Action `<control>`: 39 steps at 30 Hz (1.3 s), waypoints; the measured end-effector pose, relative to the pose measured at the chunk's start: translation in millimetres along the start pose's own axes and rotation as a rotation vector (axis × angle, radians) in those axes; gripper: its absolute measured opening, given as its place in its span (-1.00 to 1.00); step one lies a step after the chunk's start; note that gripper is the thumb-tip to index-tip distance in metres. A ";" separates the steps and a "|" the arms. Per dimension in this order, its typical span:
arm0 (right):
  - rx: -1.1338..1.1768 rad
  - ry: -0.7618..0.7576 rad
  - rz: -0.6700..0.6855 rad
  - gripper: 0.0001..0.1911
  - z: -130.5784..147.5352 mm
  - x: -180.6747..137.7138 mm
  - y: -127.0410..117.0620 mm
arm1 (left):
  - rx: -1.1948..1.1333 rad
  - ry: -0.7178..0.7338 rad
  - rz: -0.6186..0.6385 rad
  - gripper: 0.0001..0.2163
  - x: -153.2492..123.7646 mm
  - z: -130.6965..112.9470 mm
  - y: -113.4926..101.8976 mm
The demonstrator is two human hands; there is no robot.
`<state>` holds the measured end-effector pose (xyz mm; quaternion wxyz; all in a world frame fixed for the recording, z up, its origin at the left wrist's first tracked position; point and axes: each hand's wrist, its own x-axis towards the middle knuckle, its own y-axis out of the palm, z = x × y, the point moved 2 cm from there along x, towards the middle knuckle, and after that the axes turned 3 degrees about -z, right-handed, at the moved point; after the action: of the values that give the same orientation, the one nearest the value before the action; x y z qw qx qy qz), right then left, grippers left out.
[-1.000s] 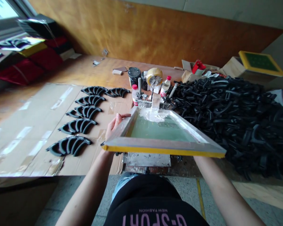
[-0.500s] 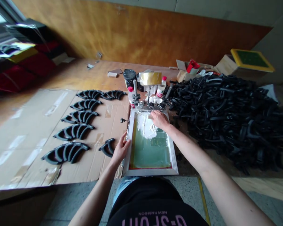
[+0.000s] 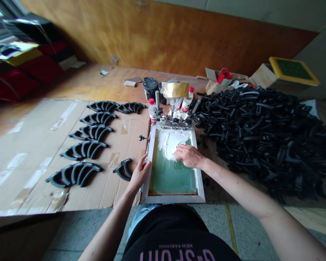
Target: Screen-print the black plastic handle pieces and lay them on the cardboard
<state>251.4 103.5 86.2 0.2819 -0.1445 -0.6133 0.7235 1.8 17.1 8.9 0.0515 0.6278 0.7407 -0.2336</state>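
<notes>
A wooden-framed printing screen (image 3: 200, 181) with green mesh lies flat on the bench in front of me. White ink (image 3: 170, 141) is spread over its far half. My right hand (image 3: 189, 156) is closed on a squeegee, mostly hidden under the fingers, pressed on the mesh at the ink's near edge. My left hand (image 3: 139, 174) grips the screen's left rail. A single black curved plastic part (image 3: 123, 169) lies on the cardboard just left of that hand.
Rows of black curved parts (image 3: 84, 149) lie on flattened cardboard (image 3: 27, 159) to the left. A big heap of black parts (image 3: 263, 127) fills the right. Bottles, a black tin (image 3: 150, 87) and tape stand behind the screen. Another yellow-framed screen (image 3: 293, 70) rests at far right.
The screen, tilted up a second ago, has been lowered flat. My right hand has taken the squeegee at the far end and dragged it toward me through the white ink.
</notes>
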 end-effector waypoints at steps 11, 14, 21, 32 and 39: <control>0.048 0.024 -0.173 -0.85 -0.3 -4.9 18.5 | -0.093 -0.014 0.007 -0.24 -2.5 -3.5 -1.8; 0.050 0.142 -0.243 -0.81 -17.3 15.6 0.7 | -0.104 -0.042 0.010 -0.21 -9.7 -18.9 -5.7; 0.056 0.644 -0.566 -0.48 -108.1 17.3 -43.7 | -0.180 0.090 -0.020 -0.39 -28.2 -89.6 -29.6; 0.170 0.501 -0.261 -0.69 -39.3 -35.1 51.8 | -0.600 0.266 -0.171 -0.51 3.5 -135.3 3.5; 0.223 0.123 -0.320 -0.84 40.6 -21.7 61.2 | -0.534 -0.346 0.140 -0.44 -50.8 -28.3 62.4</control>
<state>232.1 52.6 32.3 0.4447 -0.0571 -0.5262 0.7226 78.0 -10.9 35.2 0.3555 0.5925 0.7110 -0.1302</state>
